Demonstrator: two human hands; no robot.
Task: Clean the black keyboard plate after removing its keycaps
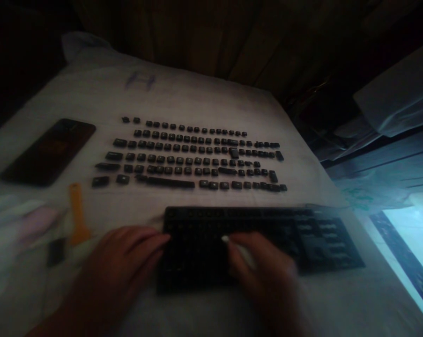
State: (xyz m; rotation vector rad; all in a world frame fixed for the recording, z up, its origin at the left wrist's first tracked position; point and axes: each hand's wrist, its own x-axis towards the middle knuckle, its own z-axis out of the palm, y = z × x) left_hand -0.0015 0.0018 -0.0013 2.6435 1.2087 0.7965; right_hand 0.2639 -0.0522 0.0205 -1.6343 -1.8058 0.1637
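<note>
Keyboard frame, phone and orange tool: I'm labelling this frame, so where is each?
Keyboard frame (267, 234): head view, bare middle of its deck.
Phone (49, 150): head view, centre of its dark screen.
Orange tool (77, 213): head view, its handle.

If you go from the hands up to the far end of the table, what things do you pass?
Right hand holding a small white thing → stripped black keyboard base → rows of loose keycaps → faint letter H marked on the white cloth.

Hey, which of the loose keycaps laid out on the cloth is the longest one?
The long bar-shaped keycap in the bottom row, left of centre, just beyond the keyboard base. The rest are much shorter.
</note>
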